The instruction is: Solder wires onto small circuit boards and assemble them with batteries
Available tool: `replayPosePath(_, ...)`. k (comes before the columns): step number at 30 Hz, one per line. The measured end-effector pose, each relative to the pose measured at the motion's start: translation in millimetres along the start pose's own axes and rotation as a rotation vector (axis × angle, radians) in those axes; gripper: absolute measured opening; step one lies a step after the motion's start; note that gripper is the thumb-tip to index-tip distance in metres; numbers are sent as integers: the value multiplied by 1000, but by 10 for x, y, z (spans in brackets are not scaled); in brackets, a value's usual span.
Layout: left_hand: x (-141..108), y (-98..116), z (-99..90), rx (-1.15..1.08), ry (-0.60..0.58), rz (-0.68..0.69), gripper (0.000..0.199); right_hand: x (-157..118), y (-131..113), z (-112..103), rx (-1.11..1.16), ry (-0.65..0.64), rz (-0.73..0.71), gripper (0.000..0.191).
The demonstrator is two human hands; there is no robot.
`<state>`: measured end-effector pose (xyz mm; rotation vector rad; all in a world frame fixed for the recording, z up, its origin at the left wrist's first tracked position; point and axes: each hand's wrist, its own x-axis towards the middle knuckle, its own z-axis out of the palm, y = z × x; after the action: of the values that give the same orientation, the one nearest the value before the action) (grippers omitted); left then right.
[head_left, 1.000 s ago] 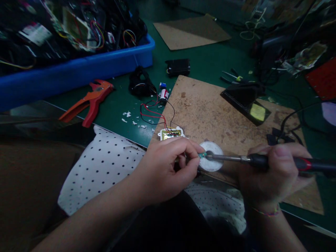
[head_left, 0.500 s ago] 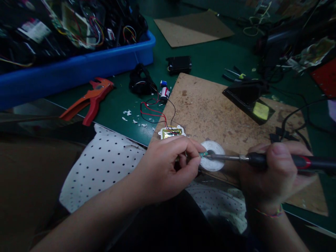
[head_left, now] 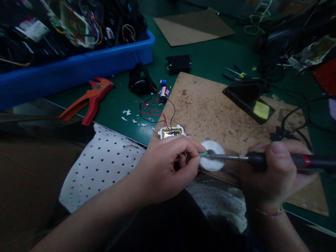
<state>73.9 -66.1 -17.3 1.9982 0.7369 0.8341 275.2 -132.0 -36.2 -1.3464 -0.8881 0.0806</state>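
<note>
Narrow green circuit board [head_left: 203, 153], pinched in the left hand [head_left: 168, 168], points right over a round white disc [head_left: 213, 166], toward the black-handled, metal-shafted soldering iron [head_left: 236, 158] gripped in the right hand [head_left: 279, 171]; contact unclear.

dim, murky light — blurred corners

Left forearm [head_left: 105, 206] slanted inward, left fingers [head_left: 187, 147] pinched together, right fingers [head_left: 299, 147] curled, thumb [head_left: 280, 157] uppermost
</note>
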Motion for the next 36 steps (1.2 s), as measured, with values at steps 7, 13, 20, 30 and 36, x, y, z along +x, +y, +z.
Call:
replayPosePath(7, -20, -15, 0, 9, -11, -8, 11, 19, -8, -7, 0, -30, 6, 26)
replayPosePath(13, -9, 6, -12, 12, -5, 11, 12, 20, -3, 2, -6, -7, -25, 26)
replayPosePath(20, 6, 9, -3, 18, -13, -3, 13, 23, -41, 17, -16, -3, 18, 24)
replayPosePath(30, -12, 8, -7, 27, -23, -11, 13, 20, -35, 25, -27, 30, -14, 23)
replayPosePath(36, -13, -4, -7, 31, -21, -14, 13, 44, -34, 73, 77, 117, -5, 21)
